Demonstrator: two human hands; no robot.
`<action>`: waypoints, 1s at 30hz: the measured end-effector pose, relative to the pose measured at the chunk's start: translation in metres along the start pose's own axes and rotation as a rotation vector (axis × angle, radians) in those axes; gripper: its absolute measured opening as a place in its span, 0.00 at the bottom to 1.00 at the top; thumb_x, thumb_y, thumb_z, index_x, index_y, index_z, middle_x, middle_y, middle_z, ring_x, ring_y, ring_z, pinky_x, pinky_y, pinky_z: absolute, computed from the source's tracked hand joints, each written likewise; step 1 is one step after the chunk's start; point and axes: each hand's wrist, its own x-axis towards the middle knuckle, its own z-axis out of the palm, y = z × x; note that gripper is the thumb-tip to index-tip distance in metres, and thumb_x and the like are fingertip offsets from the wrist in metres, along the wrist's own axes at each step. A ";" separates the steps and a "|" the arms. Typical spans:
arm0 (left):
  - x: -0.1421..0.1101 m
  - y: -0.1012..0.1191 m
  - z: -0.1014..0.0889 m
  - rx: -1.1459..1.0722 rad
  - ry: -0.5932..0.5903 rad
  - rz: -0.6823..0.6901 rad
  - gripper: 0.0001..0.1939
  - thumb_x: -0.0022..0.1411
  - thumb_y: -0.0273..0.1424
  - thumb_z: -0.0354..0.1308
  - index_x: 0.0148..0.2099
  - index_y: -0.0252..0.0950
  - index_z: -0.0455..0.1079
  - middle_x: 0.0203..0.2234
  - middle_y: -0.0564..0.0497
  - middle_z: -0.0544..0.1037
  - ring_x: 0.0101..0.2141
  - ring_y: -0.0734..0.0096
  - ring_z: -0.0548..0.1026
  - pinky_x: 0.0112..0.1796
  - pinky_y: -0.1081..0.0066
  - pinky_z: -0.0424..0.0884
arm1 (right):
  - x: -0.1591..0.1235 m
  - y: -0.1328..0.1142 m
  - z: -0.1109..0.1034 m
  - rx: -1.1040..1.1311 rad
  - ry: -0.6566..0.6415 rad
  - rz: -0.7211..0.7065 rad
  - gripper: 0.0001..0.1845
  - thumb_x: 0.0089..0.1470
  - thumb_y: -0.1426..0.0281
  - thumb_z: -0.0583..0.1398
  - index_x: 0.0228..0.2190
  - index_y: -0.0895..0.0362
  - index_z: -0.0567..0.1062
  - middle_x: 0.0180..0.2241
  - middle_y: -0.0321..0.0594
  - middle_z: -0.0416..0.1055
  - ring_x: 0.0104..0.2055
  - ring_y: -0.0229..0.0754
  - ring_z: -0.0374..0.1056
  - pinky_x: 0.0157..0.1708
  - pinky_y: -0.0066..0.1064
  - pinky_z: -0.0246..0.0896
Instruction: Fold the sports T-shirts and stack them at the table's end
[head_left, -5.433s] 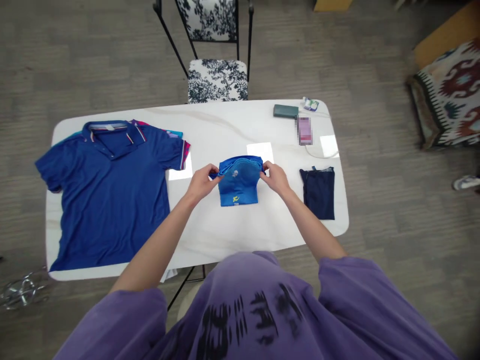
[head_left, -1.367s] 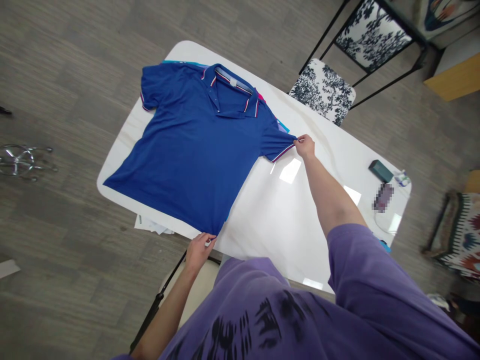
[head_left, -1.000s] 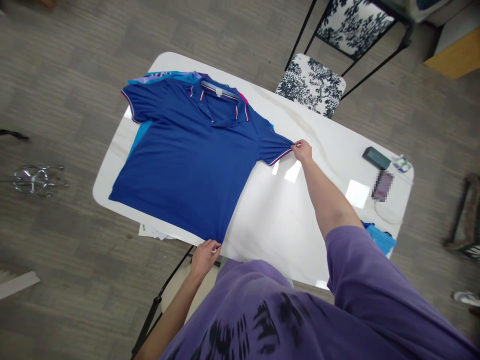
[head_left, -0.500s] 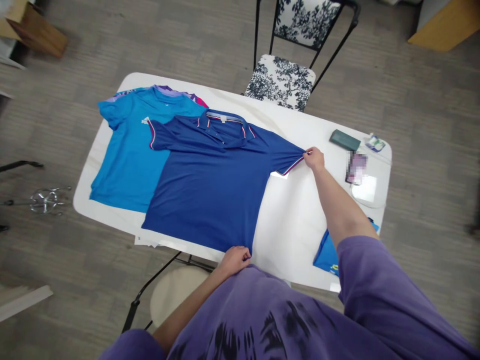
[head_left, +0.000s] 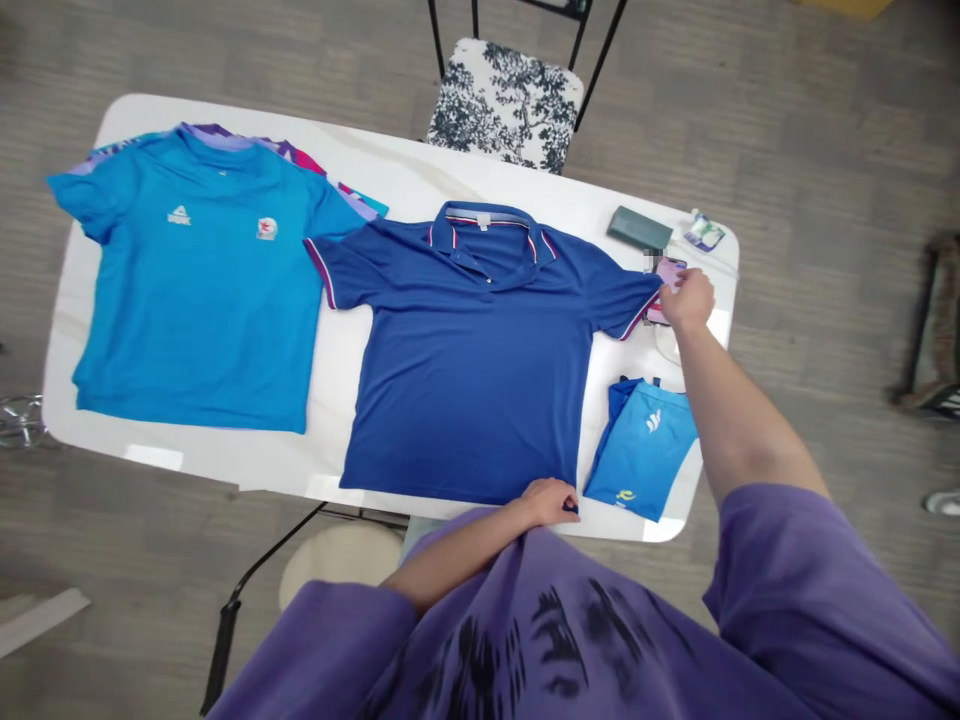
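Note:
A dark blue polo shirt (head_left: 472, 380) lies spread face up on the white table, its collar toward the far edge. My right hand (head_left: 688, 298) pinches the striped cuff of the sleeve on the right. At the near right corner of the hem, my left hand (head_left: 551, 502) is closed on the fabric. To the left lies a bright blue T-shirt (head_left: 202, 300) with white chest marks, on top of other shirts in purple and pink. A folded blue shirt (head_left: 646, 445) rests to the right of the polo.
A dark green case (head_left: 639, 229), a small packet (head_left: 703, 231) and a phone (head_left: 670, 268) are at the table's right end. Beyond the far edge stands a patterned chair (head_left: 506, 105). A round beige stool (head_left: 341, 562) is by the near edge of the white table (head_left: 330, 455).
Both hands have drawn the polo shirt to the right, off most of the bright blue T-shirt, whose chest marks now show. My view has shifted too.

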 end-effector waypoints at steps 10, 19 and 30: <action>-0.199 -0.093 -0.163 0.574 0.876 -0.276 0.43 0.77 0.51 0.57 0.84 0.38 0.55 0.82 0.38 0.55 0.81 0.45 0.49 0.76 0.42 0.58 | -0.371 -0.084 0.028 0.251 -0.273 -0.548 0.51 0.72 0.48 0.58 0.82 0.56 0.45 0.83 0.55 0.43 0.83 0.65 0.45 0.80 0.62 0.46; -0.306 -0.176 -0.142 0.661 0.790 -0.347 0.59 0.70 0.61 0.59 0.88 0.37 0.41 0.83 0.33 0.46 0.82 0.36 0.44 0.75 0.34 0.54 | -0.525 -0.118 0.058 0.211 -0.418 -0.507 0.69 0.60 0.39 0.67 0.83 0.53 0.39 0.84 0.54 0.36 0.84 0.73 0.40 0.80 0.71 0.40; -0.121 -0.091 -0.459 0.611 0.858 -0.011 0.37 0.82 0.47 0.43 0.83 0.35 0.56 0.79 0.39 0.61 0.80 0.53 0.54 0.78 0.48 0.52 | -0.202 -0.261 0.050 0.273 -0.179 -0.314 0.40 0.78 0.50 0.46 0.80 0.56 0.54 0.81 0.53 0.52 0.84 0.54 0.45 0.82 0.61 0.38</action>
